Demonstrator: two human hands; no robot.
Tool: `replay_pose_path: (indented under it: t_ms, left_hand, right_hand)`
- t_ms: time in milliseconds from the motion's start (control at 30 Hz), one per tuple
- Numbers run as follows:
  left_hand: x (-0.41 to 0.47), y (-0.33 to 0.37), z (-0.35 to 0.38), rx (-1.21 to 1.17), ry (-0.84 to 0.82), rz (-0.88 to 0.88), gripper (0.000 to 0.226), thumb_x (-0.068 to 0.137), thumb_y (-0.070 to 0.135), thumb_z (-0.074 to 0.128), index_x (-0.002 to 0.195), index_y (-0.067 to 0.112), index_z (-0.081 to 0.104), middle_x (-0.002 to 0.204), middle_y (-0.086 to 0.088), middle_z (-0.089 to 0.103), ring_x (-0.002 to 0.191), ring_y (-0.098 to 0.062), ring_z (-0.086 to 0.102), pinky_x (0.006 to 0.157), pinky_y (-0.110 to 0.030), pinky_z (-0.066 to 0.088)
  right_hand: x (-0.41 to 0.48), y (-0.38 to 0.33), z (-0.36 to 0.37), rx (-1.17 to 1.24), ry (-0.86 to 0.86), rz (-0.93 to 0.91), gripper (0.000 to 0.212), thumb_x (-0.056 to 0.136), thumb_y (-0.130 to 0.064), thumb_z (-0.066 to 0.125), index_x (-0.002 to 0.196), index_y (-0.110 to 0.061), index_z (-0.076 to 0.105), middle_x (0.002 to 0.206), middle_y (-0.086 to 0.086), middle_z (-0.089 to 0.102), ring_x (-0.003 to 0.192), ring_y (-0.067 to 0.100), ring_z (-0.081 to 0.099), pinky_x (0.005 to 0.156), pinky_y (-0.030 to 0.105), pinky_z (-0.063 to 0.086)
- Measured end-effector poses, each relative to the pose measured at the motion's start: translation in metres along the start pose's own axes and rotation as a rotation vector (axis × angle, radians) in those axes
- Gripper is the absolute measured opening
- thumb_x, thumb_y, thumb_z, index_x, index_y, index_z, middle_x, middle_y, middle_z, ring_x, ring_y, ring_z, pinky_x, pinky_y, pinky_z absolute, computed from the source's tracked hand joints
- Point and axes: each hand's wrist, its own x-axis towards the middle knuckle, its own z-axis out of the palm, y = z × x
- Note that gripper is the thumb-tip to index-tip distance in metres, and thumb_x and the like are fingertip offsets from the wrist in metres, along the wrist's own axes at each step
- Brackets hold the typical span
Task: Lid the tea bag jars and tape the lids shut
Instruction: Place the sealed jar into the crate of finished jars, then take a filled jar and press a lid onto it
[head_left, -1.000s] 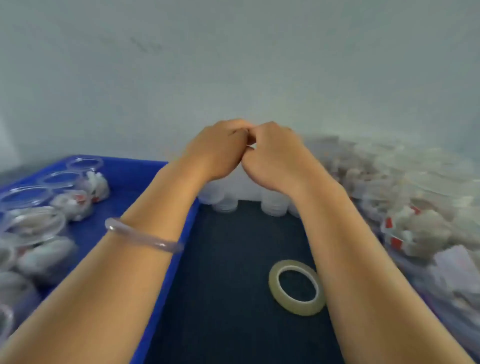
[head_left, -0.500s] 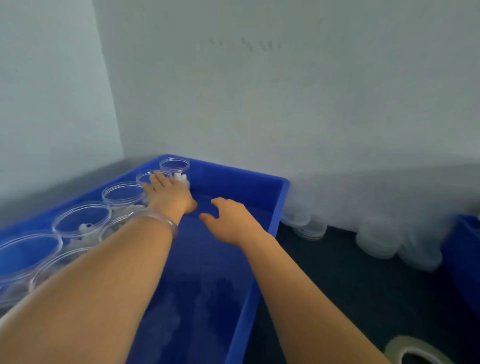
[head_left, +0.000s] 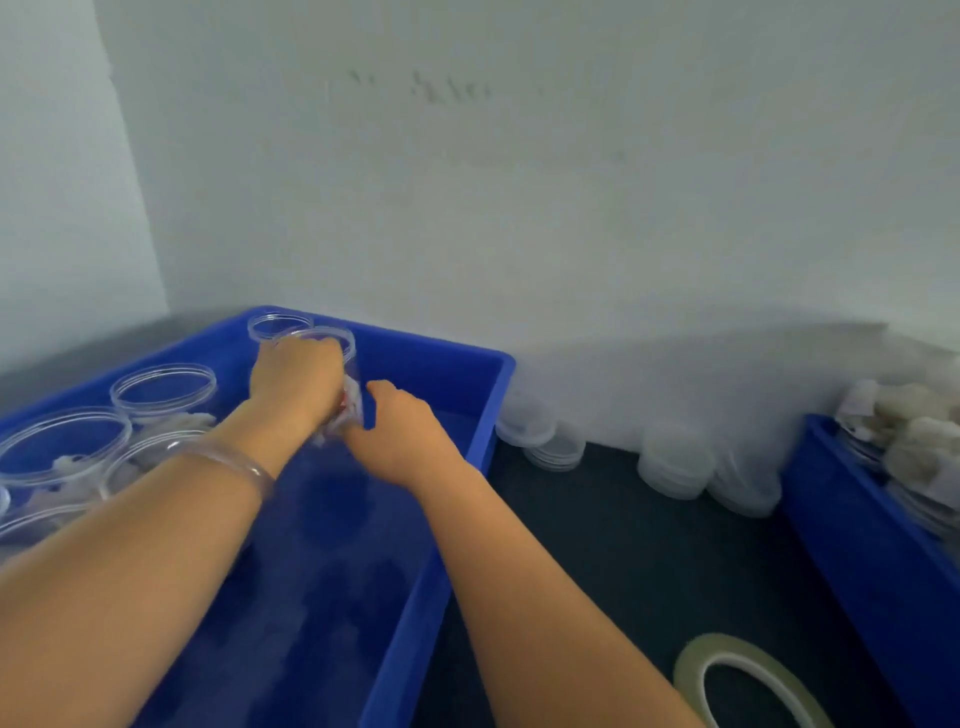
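Blue bin (head_left: 447, 364) occupies the bench's left edge, keeping open jars within reach. Lid stacks (head_left: 675, 462) wait along the back edge; tape roll (head_left: 748, 675) sits at the front edge. Left hand (head_left: 296, 379) grasps a jar (head_left: 332, 338) near the bin's far corner; right hand (head_left: 400, 431) steadies it, closed on its side.

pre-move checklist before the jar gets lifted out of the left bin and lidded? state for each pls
1. Left hand on the jar: ok, it wraps the jar just under the rim.
2. Right hand supporting: cannot tell, it is at the jar's lower side, but contact is blurred.
3. Jar filled: ok, white tea bags show between the hands.
4. Jar open for lidding: ok, no lid on the rim.
5. Lids within reach: ok, lid stacks sit against the wall on the dark mat.
6. Tape roll ready: ok, it lies flat on the mat, near the right forearm.
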Motion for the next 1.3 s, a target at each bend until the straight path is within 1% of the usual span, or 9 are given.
replay_pose_path:
  t_ms: [233,333,433,500,633,833,1000,1200,1300]
  left_hand:
    - [-0.054,0.067,-0.116,-0.682,0.271,0.374,0.013,0.084,0.013,0.051,0.075,0.01,0.06,0.079,-0.01,0.063,0.077,-0.031,0.055,0.065,-0.037,0.044]
    - [-0.088,0.106,-0.131,-0.846,0.261,0.487,0.024,0.083,0.021,0.052,0.059,0.016,0.054,0.067,-0.001,0.058,0.073,-0.028,0.056,0.059,-0.032,0.039]
    - [-0.119,0.15,-0.104,-1.282,0.298,0.308,0.013,0.09,0.027,0.054,0.094,0.02,0.064,0.107,-0.001,0.059,0.103,-0.02,0.054,0.079,-0.026,0.04]
    - [-0.144,0.174,-0.068,-1.526,0.137,-0.034,0.035,0.094,0.033,0.048,0.124,0.017,0.055,0.129,-0.002,0.05,0.118,-0.019,0.049,0.086,-0.022,0.033]
    - [-0.174,0.2,-0.007,-1.563,-0.275,-0.177,0.025,0.096,0.034,0.043,0.106,0.019,0.061,0.103,0.006,0.059,0.1,-0.016,0.056,0.078,-0.028,0.035]
    - [-0.178,0.204,0.02,-1.818,-0.187,-0.097,0.02,0.097,0.03,0.045,0.091,0.033,0.064,0.097,0.013,0.066,0.09,0.004,0.06,0.071,-0.017,0.04]
    - [-0.176,0.213,0.035,-1.896,-0.126,0.044,0.043,0.09,0.053,0.032,0.105,0.029,0.064,0.104,0.006,0.07,0.1,-0.005,0.064,0.081,-0.021,0.045]
    - [-0.172,0.215,0.054,-1.876,-0.01,0.19,0.056,0.083,0.058,0.029,0.115,0.023,0.059,0.106,0.004,0.069,0.104,-0.009,0.064,0.089,-0.031,0.049]
    - [-0.172,0.214,0.058,-1.886,-0.019,0.226,0.057,0.082,0.054,0.03,0.117,0.019,0.058,0.109,0.006,0.069,0.107,-0.011,0.063,0.092,-0.035,0.05]
  right_hand:
    - [-0.047,0.005,-0.066,0.268,0.422,0.066,0.117,0.069,-0.04,0.078,0.152,-0.018,-0.002,0.136,0.009,0.053,0.122,0.031,0.052,0.1,0.051,0.044]
    - [-0.093,0.03,-0.096,0.279,0.605,0.054,0.075,0.059,-0.031,0.077,0.126,-0.017,0.048,0.106,-0.01,0.067,0.096,0.002,0.064,0.079,0.025,0.055]
    - [-0.145,0.061,-0.091,0.356,0.642,0.137,0.05,0.048,-0.035,0.078,0.084,-0.032,0.043,0.072,-0.012,0.063,0.061,-0.009,0.06,0.047,0.012,0.045]
    - [-0.168,0.086,-0.075,0.356,0.607,0.253,0.062,0.037,-0.049,0.074,0.088,-0.035,0.043,0.084,-0.013,0.06,0.069,-0.005,0.061,0.054,0.015,0.047]
    - [-0.198,0.126,-0.052,0.406,0.497,0.3,0.067,0.045,-0.032,0.088,0.092,-0.043,0.041,0.098,-0.018,0.056,0.082,-0.016,0.058,0.058,0.004,0.044]
    - [-0.209,0.187,-0.09,0.523,0.218,0.249,0.053,0.076,0.012,0.059,0.117,-0.022,0.06,0.117,-0.001,0.066,0.105,0.006,0.064,0.08,0.017,0.053]
    - [-0.156,0.235,-0.127,-0.016,0.621,0.468,0.049,0.092,-0.024,0.061,0.137,-0.01,0.048,0.136,0.008,0.052,0.124,0.021,0.047,0.099,0.031,0.041]
    - [-0.098,0.276,-0.143,-0.794,0.386,0.376,0.056,0.099,-0.037,0.046,0.147,-0.016,0.027,0.156,0.001,0.028,0.146,0.031,0.005,0.117,0.042,0.011]
    - [-0.082,0.282,-0.144,-0.983,0.31,0.348,0.038,0.099,-0.034,0.044,0.134,-0.02,0.05,0.146,0.0,0.044,0.145,0.031,0.012,0.116,0.039,0.011]
